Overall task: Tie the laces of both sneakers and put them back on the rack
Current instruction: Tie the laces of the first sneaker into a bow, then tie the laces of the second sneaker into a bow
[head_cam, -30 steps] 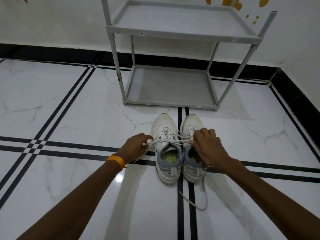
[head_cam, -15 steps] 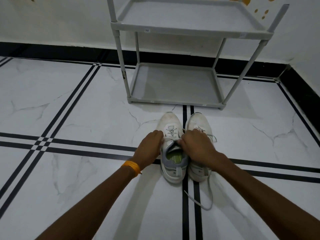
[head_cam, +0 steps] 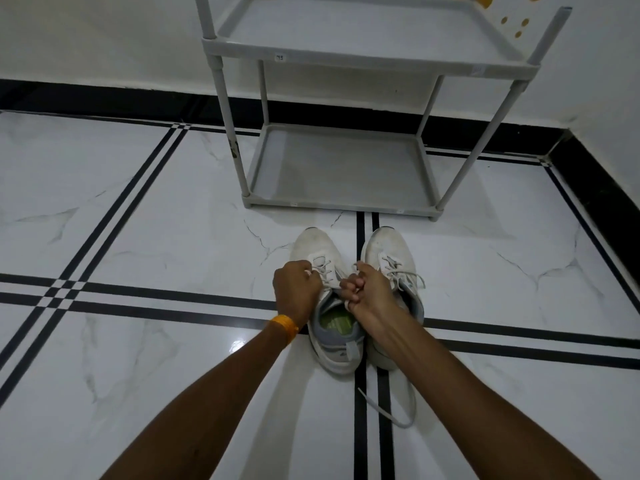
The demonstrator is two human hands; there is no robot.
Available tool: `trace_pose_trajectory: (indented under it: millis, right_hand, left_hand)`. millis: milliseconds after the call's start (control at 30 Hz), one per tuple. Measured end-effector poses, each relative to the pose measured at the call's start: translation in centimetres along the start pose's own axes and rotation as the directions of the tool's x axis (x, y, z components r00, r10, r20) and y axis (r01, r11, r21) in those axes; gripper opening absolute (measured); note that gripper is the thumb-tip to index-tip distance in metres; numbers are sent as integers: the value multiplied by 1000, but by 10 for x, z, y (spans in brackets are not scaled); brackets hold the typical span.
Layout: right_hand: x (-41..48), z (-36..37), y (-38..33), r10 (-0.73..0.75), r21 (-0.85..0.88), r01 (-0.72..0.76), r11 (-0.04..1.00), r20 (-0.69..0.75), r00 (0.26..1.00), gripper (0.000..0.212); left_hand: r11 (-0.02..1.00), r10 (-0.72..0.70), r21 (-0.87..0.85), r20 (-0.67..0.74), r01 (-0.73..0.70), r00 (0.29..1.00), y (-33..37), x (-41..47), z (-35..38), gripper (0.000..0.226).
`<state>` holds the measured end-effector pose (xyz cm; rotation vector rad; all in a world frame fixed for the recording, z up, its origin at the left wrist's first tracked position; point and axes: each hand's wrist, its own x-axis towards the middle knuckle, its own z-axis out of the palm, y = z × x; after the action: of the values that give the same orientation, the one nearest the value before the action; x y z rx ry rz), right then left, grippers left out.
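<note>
White marble floor (head_cam: 138, 237) carries both sneakers, toes at twelve o'clock toward the grey rack (head_cam: 346, 202). Left hand (head_cam: 298, 289) and right hand (head_cam: 367, 292) are each closed on a lace end over the left sneaker (head_cam: 322, 251); the right sneaker (head_cam: 391, 251) sits just beside, its lace (head_cam: 388, 410) trailing toward six.

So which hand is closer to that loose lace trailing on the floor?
The right hand. It sits above the right sneaker, whose loose lace trails behind it. The left hand is farther off, by the left sneaker.
</note>
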<state>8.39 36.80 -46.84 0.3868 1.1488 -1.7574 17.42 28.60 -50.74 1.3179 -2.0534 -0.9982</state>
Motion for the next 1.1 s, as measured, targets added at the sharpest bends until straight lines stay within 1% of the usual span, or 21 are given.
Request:
trace_pose_trajectory:
  millis: [67, 167, 267, 400, 500, 567, 600, 633, 667, 700, 733, 767, 800, 833, 867, 900, 933, 967, 1000, 1033, 1100]
  right_hand:
    - [3, -1, 4, -12, -37, 12, 999, 2, 1000, 18]
    - [6, -1, 6, -19, -38, 18, 999, -9, 1000, 16]
    - [7, -3, 7, -23, -23, 23, 999, 11, 1000, 20]
    - [-3, 6, 25, 76, 88, -87, 992, 115, 990, 42]
    - [-8, 24, 49, 146, 150, -178, 972, 204, 968, 45]
    - [-12, 35, 56, 149, 74, -172, 982, 246, 958, 41]
    - [-15, 38, 56, 127, -27, -124, 992, 268, 955, 39]
    - [-19, 39, 51, 92, -184, -39, 982, 292, 952, 36]
    - [-24, 37, 43, 39, -402, 96, 910, 316, 948, 36]
    - [-28, 33, 31, -29, -630, 251, 735, 341, 940, 37]
    - [-31, 26, 17, -118, -792, 383, 475, 374, 920, 36]
    - [-32, 17, 0, -230, -862, 461, 210, 414, 880, 32]
    - [-33, 6, -18, -337, -871, 491, 15, 458, 823, 25]
    - [-34, -7, -37, -407, -865, 488, -119, 491, 770, 21]
    - [-32, -20, -54, -431, -858, 459, -231, 513, 742, 23]
    - [-32, -32, -68, -401, -844, 415, -339, 529, 748, 27]
    - [-29, -44, -78, -345, -826, 358, -434, 520, 781, 30]
    - [-26, -55, -85, -296, -811, 311, -496, 494, 817, 31]
    - [-22, -64, -87, -269, -811, 286, -510, 466, 843, 31]
    - [-19, -73, -87, -274, -835, 286, -470, 447, 852, 29]
    - [-14, -85, -85, -367, -890, 323, -322, 432, 824, 20]
  left_hand:
    - [999, 29, 27, -3, -29, 1000, -3, 1, -1, 35]
    - [1000, 2, 6, 8, -2, 1000, -7, 3, 1, 29]
    - [1000, -2, -3, 15, 2, 1000, -1, -1, -4, 37]
    - [1000, -21, 8, -35, 22, 999, -11, 7, -24, 34]
    - [992, 57, 117, -33, -53, 998, -28, 22, -53, 45]
    - [978, 93, 189, 2, -92, 996, -39, 28, -66, 45]
    - [970, 98, 221, 23, -101, 995, -42, 30, -70, 42]
    - [959, 98, 265, 39, -105, 994, -43, 31, -71, 35]
    - [941, 100, 320, 39, -108, 994, -40, 32, -70, 27]
    - [909, 135, 394, 24, -134, 991, -35, 30, -67, 19]
    - [870, 201, 457, 13, -185, 979, -27, 28, -61, 19]
    - [844, 291, 467, 12, -263, 957, -15, 25, -53, 26]
    - [833, 377, 424, 37, -356, 925, 2, 19, -42, 29]
    - [835, 443, 321, 91, -448, 892, 21, 11, -32, 28]
    - [840, 481, 193, 170, -508, 860, 39, 2, -21, 24]
    - [850, 481, 88, 274, -519, 833, 53, -6, -9, 21]
    - [866, 453, 23, 383, -499, 805, 61, -13, 4, 20]
    - [875, 426, 8, 461, -483, 779, 65, -19, 15, 21]
    - [876, 405, 26, 502, -481, 764, 65, -23, 26, 21]
    - [881, 388, 41, 508, -471, 769, 63, -26, 34, 20]
    - [909, 352, 40, 464, -416, 813, 60, -27, 43, 15]
